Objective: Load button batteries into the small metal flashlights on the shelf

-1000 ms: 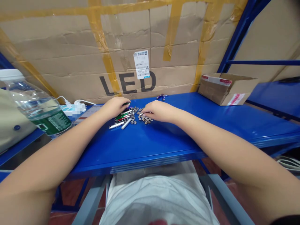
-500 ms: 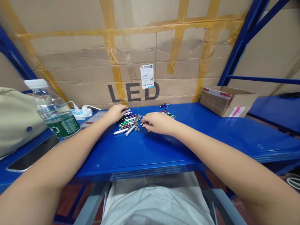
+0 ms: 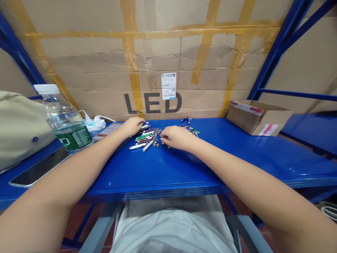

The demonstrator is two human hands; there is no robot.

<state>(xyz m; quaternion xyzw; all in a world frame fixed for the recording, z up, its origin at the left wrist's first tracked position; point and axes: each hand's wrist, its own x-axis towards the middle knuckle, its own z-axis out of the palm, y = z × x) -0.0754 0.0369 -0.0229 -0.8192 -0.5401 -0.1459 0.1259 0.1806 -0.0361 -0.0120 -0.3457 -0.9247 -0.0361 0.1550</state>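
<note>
Several metallic, green, red and silver pen-like tubes (image 3: 143, 139) lie in a pile on the blue table (image 3: 147, 172). My left hand (image 3: 134, 126) rests at the pile's back left edge, its fingers curled over dark tubes; what they grip is hidden. Small silver metal parts (image 3: 156, 134) are heaped just right of the tubes. Over the right side of that heap is my right hand (image 3: 175, 136), fingers bent down and together among the small parts; anything between them is too small to name. Behind it lie more coloured tubes (image 3: 193, 130).
A water bottle (image 3: 70, 123), a phone (image 3: 39, 168), a beige bag (image 3: 21, 130) and a white power strip (image 3: 95, 125) are on the left. An open cardboard box (image 3: 258, 117) stands at the right. Purple pieces (image 3: 186, 120) lie at the back, before a large carton (image 3: 105, 73).
The view has shifted slightly, moving the scene a little to the right. Both hands keep nearly the same places, with only small finger changes at my right hand.
</note>
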